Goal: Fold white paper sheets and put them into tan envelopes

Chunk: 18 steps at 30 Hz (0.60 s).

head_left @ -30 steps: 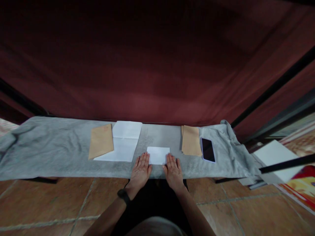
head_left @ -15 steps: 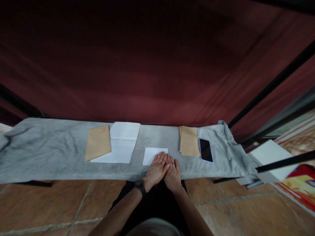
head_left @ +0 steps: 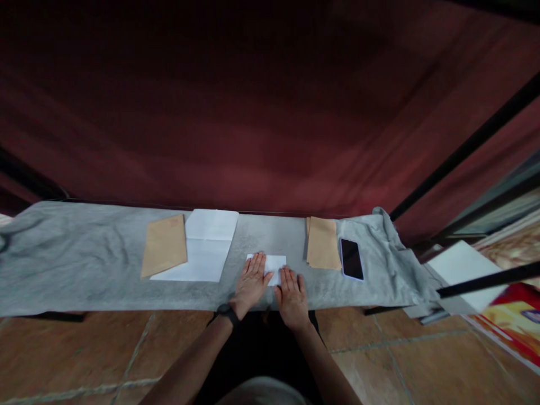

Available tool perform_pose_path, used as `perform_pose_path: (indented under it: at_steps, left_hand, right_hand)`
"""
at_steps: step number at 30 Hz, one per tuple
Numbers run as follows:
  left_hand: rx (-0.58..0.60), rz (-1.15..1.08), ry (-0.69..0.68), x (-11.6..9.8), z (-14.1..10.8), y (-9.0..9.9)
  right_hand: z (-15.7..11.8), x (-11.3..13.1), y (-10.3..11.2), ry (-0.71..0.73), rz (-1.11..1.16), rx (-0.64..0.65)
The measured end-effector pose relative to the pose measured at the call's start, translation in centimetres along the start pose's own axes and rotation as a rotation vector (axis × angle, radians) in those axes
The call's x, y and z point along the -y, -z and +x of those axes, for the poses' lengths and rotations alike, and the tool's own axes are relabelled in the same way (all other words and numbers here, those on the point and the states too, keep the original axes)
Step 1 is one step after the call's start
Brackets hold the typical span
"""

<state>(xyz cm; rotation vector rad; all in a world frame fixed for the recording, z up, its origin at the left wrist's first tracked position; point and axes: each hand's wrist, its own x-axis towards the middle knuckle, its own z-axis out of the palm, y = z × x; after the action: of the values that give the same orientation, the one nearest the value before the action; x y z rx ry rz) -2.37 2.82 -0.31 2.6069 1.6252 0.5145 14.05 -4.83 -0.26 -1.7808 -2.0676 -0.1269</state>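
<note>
A small folded sheet of white paper (head_left: 275, 263) lies on the grey cloth in front of me. My left hand (head_left: 251, 282), with a dark band at the wrist, rests flat over the paper's left part, fingers stretched out. At the paper's right edge lies my right hand (head_left: 292, 296), palm down with its fingers extended and touching that edge. Both palms hide parts of the sheet. Farther left, a larger white sheet (head_left: 211, 247) with a crease across it is partly covered by a brown envelope (head_left: 165, 246).
Brown envelopes (head_left: 323, 243) lie stacked to the right, beside a phone (head_left: 351, 259) with a dark screen. Grey cloth (head_left: 93, 253) covers the narrow table. A dark red panel (head_left: 253, 140) rises behind it, and black metal bars (head_left: 472, 146) frame the right side.
My hands, formerly together at the paper's right side, have moved apart. The left has slid left across the sheet; the right stays near the right edge.
</note>
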Motion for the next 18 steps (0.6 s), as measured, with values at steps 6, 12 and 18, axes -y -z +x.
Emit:
perform_pose_path:
  at_steps: [6,12,18]
  left_hand:
    - [0.028,0.043,0.141,1.3,-1.4,0.4]
    - [-0.098,0.043,0.135,1.7,-1.9,0.0]
    - [0.0,0.109,0.149,1.3,-1.7,1.0]
  right_hand:
    - [-0.1,0.1,0.3,-0.007,0.003,0.002]
    - [1.0,0.6,0.3,-0.081,0.036,-0.004]
    - [5.3,2.9,-0.1,-0.069,0.15,0.12]
